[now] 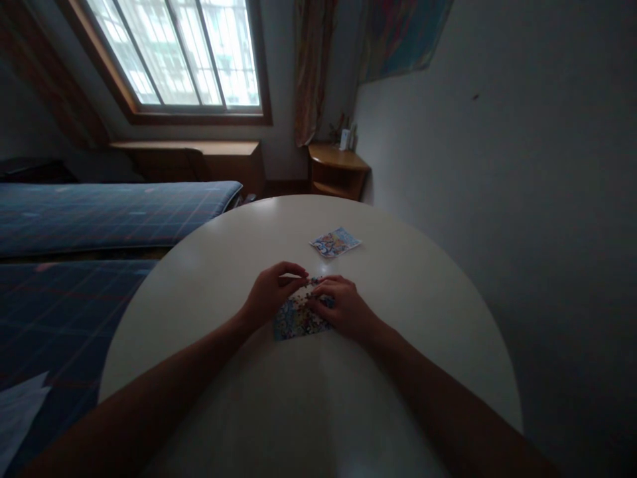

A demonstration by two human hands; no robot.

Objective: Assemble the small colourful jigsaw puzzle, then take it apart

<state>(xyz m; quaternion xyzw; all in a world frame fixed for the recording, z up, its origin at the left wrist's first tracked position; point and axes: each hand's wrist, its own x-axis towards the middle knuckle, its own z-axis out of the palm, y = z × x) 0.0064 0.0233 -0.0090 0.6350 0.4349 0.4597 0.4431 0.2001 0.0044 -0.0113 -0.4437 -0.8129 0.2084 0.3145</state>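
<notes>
Jigsaw puzzle: the partly joined sheet (298, 322) lies flat on the counter before you, between your hands, its near edge straight and its far edge ragged.
Small pieces: a little cluster (313, 281) sits just past that ragged edge, at your fingertips.
Left hand: yours (276, 287) reaches in from the left, index finger and thumb close together beside the cluster; too dim to tell whether they pinch a piece.
Right hand: yours (347, 307) curls over the puzzle's right side, fingers slightly parted; any grip is hidden.
Step in hand: you seem to be fitting pieces at the far edge.
Next move: it likely calls for matching tabs to gaps, then pressing lightly without shifting the sheet.
Printed picture: a colourful sheet (336, 243) lies beyond your hands.
Counter: round, pale top (428, 292).
</notes>
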